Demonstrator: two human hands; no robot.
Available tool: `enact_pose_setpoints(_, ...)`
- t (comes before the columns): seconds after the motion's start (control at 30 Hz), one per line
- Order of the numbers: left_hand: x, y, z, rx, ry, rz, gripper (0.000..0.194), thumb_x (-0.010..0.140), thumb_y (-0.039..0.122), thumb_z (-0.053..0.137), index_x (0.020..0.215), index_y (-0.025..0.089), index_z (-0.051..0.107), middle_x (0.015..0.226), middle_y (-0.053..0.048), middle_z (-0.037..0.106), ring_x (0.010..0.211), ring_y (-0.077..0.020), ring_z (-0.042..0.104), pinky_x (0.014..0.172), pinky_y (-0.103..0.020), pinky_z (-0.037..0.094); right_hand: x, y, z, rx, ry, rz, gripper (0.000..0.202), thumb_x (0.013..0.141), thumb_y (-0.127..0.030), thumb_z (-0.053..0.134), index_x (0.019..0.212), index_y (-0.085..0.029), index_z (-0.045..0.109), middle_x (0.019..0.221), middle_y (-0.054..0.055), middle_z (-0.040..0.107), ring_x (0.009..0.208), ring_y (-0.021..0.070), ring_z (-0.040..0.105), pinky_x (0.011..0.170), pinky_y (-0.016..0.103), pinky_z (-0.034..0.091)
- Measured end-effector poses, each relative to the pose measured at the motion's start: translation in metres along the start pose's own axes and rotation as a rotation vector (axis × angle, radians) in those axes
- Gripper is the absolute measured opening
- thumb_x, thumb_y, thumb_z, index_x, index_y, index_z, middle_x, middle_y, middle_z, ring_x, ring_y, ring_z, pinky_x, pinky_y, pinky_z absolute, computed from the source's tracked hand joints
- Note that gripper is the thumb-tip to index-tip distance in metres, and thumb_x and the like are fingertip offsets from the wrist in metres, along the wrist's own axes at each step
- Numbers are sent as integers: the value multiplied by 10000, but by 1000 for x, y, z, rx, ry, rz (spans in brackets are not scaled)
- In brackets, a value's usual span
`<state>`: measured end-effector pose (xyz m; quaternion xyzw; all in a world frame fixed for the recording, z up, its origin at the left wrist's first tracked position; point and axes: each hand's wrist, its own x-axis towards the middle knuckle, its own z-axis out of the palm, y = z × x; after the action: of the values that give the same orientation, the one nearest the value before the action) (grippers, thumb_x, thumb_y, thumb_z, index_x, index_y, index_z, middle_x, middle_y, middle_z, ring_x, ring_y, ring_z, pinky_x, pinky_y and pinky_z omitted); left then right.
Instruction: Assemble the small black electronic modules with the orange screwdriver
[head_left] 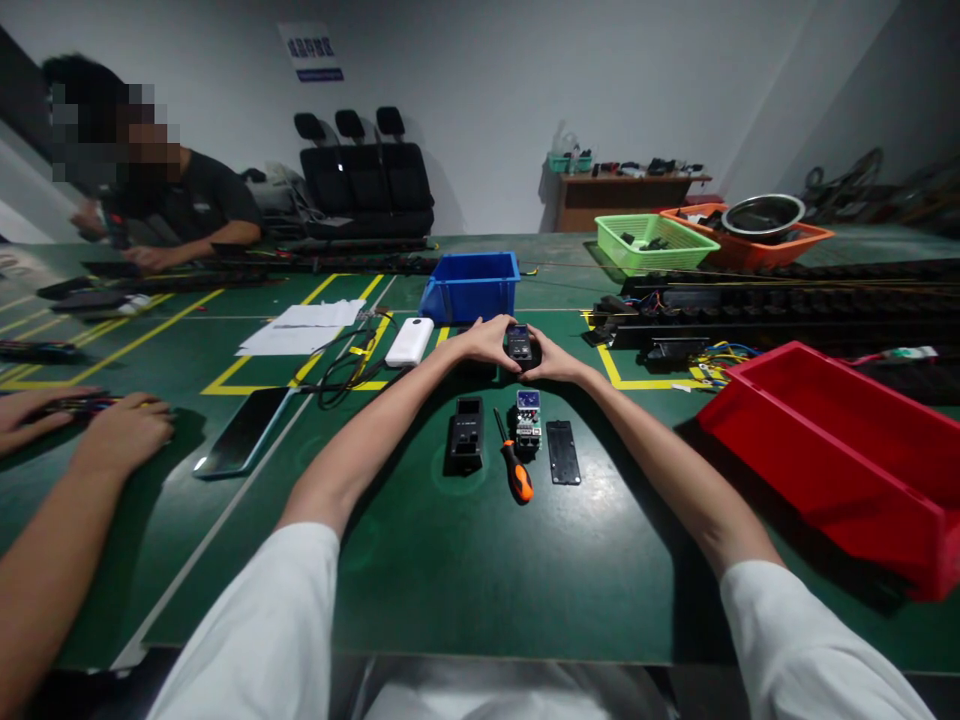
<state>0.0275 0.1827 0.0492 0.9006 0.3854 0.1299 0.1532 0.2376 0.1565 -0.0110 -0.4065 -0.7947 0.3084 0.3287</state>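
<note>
Small black device (519,343) is held between the person's two hands, straight ahead over the green table (585,570). The left hand (487,343) has fingers and thumb clamped on one side of it, the right hand (553,358) on the other; from where I stand I can't tell whether its underside touches the tabletop. Both arms reach well out, so a tired or careless grip could let it slip.

What lies on the near side makes that matter. Bare circuit board (528,425) sits there uncovered, and I'd fear a falling piece or a dragging wrist scuffing its parts. Just beside it rests an orange-handled screwdriver (517,470), which might roll if nudged, either against the board or toward the black casing (466,435) on its other side. The flat black cover (563,452), right of the board, looks light enough for a forearm to sweep away.

Farther out, the looped cable (330,375) near the left forearm could snag and drag the phone (247,432). On the other side, a swinging elbow might bump the red bin (832,490).
</note>
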Motion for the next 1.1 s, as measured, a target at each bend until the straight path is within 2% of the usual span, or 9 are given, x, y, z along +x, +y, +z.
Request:
enact_pose_setpoints(0.13, 11, 8, 8, -66, 72, 68, 1028, 472, 579, 803, 1317, 128, 426, 1315, -153, 512, 1240, -343, 484, 1085, -484, 327, -11, 4, -13, 271, -40, -23, 1237, 519, -333, 867, 1511, -174, 144, 1366, 152, 508, 1261, 307, 498, 1091, 484, 368)
enact_pose_setpoints(0.27, 24, 21, 18, -198, 137, 154, 1009, 470, 544, 825, 1303, 125, 440, 1282, -151, 526, 1179, -312, 526, 1016, -419, 412, -27, 7, -29, 355, 9, -12, 1205, 525, -301, 870, 1501, -205, 169, 1400, 146, 475, 1274, 314, 487, 1087, 481, 384)
enact_pose_setpoints(0.47, 42, 37, 36, -288, 117, 187, 978, 468, 482, 844, 1287, 118, 455, 1255, -152, 539, 1163, -316, 537, 1018, -439, 419, -49, 20, -51, 201, 53, 50, 1139, 513, -332, 877, 1464, -178, 268, 1270, 130, 573, 1161, 311, 563, 1049, 513, 417)
enact_pose_setpoints(0.6, 45, 42, 45, -389, 108, 164, 979, 467, 455, 853, 1291, 115, 446, 1294, -163, 511, 1219, -320, 504, 1059, -452, 392, -60, 24, -58, 72, 71, 6, 1136, 532, -362, 872, 1475, -156, 273, 1344, 156, 519, 1221, 321, 520, 1076, 490, 392)
enact_pose_setpoints(0.77, 43, 43, 52, -510, 95, 113, 957, 476, 408, 857, 1294, 140, 439, 1323, -162, 485, 1267, -328, 462, 1088, -495, 359, -64, 22, -58, -2, 83, -32, 1118, 552, -387, 865, 1488, -196, 283, 1421, 147, 462, 1263, 326, 492, 1104, 487, 360)
enact_pose_setpoints(0.9, 43, 47, 57, -587, 98, 79, 1009, 490, 389, 852, 1334, 109, 375, 1363, -189, 438, 1275, -318, 457, 1108, -467, 349, -64, 24, -56, 39, 87, -11, 1151, 540, -406, 868, 1496, -190, 264, 1448, 151, 441, 1311, 322, 455, 1122, 484, 339)
enact_pose_setpoints(1.1, 45, 51, 56, -476, 105, 61, 1019, 464, 404, 856, 1302, 66, 387, 1332, -204, 433, 1261, -319, 453, 1098, -443, 365, -64, 25, -54, 12, 133, 8, 1077, 539, -369, 862, 1462, -223, 327, 1359, 98, 529, 1285, 324, 477, 1118, 513, 343)
